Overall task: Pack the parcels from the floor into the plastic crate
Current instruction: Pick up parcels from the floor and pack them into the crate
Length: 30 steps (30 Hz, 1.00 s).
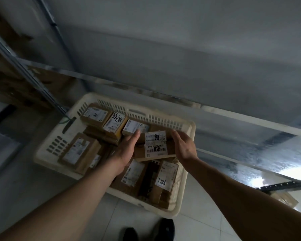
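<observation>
While both hands reach over the crate, the left hand has straight fingers and lies against the left side of a brown parcel at the centre of the frame. The right hand is also spread, fingers straight, just beside the parcel's right side; I cannot tell if it touches. The parcel has 2 white labels w/ barcodes and lies on top of other parcels. The plastic crate, cream colour w/ slotted walls, stands on the tiled floor in the lower middle of the frame and is nearly full of brown parcels, e.g. one marked "786" at lower right. Black shoes show at the bottom edge. One more parcel lies on the floor at far right. A metal shelf rail crosses behind the crate.
</observation>
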Motion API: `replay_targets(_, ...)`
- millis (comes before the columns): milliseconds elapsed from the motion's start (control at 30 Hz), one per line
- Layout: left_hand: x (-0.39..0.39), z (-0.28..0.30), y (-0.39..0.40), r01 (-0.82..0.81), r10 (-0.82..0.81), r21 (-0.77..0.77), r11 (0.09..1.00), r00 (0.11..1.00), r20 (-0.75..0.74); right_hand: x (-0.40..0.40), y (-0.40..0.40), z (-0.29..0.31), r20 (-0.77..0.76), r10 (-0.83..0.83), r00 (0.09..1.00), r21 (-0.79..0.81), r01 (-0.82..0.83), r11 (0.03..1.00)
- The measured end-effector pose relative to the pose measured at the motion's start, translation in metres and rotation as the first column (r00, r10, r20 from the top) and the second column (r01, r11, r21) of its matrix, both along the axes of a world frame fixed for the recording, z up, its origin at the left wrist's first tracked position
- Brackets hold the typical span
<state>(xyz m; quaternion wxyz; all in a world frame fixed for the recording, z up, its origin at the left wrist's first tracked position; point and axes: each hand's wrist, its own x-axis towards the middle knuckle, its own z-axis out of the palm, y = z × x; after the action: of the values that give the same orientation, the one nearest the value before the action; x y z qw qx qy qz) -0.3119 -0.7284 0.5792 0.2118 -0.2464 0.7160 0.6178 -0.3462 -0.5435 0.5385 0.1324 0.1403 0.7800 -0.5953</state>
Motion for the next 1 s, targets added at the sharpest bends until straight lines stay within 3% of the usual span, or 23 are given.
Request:
replay_targets(267, -0.022, -0.022, -0.045, 0.041, -0.041, 0.006, 0.999, 0.990, 0.138, -0.011, -0.036, -0.011, 0.037, -0.029, 0.999, 0.087, 0.026, 0.996)
replay_targets(633, -0.058, -0.035, -0.162, 0.232, -0.232, 0.013, 0.973, 0.966, 0.112, -0.020, -0.160, -0.029, 0.079, -0.175, 0.981, 0.154, 0.162, 0.975)
replay_targets(1000, -0.063, -0.054, -0.240, 0.240, -0.238, -0.005, 0.971, 0.965, 0.111, -0.015, -0.239, -0.055, 0.120, -0.163, 0.979, 0.106, 0.151, 0.983)
